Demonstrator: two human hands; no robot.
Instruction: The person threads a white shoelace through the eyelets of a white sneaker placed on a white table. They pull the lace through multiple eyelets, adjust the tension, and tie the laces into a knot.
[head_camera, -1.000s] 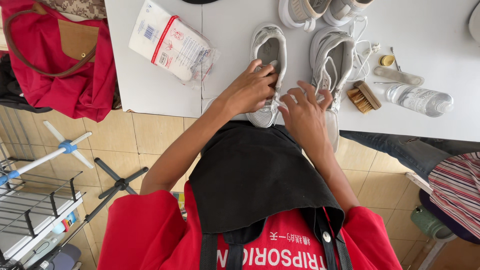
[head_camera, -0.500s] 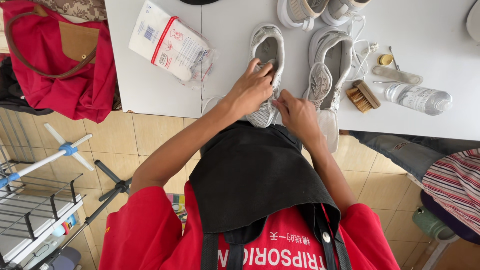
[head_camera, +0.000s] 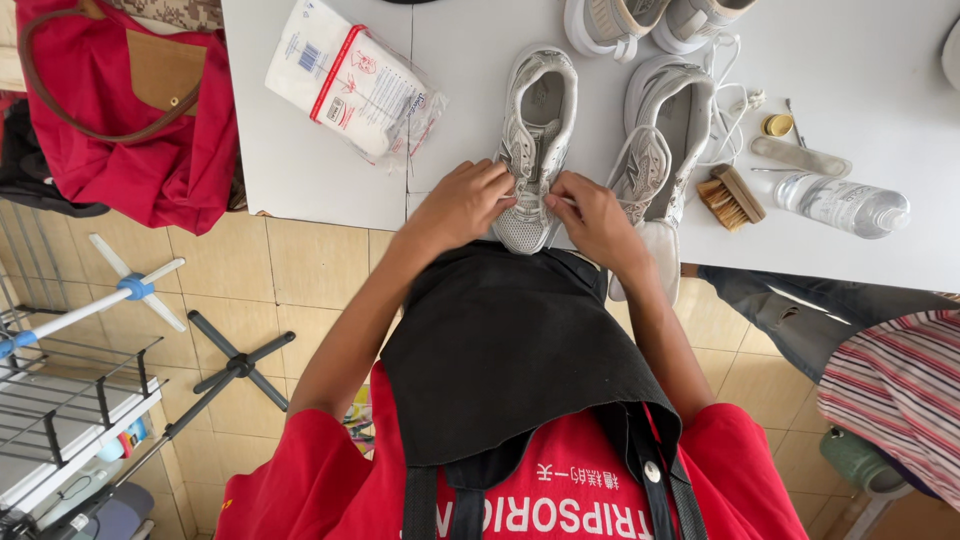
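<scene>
A grey-white sneaker (head_camera: 540, 110) lies on the white table (head_camera: 300, 170) with its toe at the near edge. My left hand (head_camera: 460, 205) grips its left side near the toe, fingers curled on the upper. My right hand (head_camera: 595, 220) pinches the other side of the same shoe, where the lacing runs. A second matching sneaker (head_camera: 665, 130) lies just to the right, with loose white laces (head_camera: 735, 100) trailing from it.
A plastic packet of white pads (head_camera: 350, 80) lies at the left of the table. A brush (head_camera: 732, 195), a clear bottle (head_camera: 845, 205), a small cap (head_camera: 778, 125) and another shoe pair (head_camera: 650, 20) sit at right and back. A red bag (head_camera: 130, 110) stands left. A seated person's striped sleeve (head_camera: 900, 390) is at right.
Both hands have come together lower on the left sneaker's toe end; my right hand has moved off the right shoe over to the left one.
</scene>
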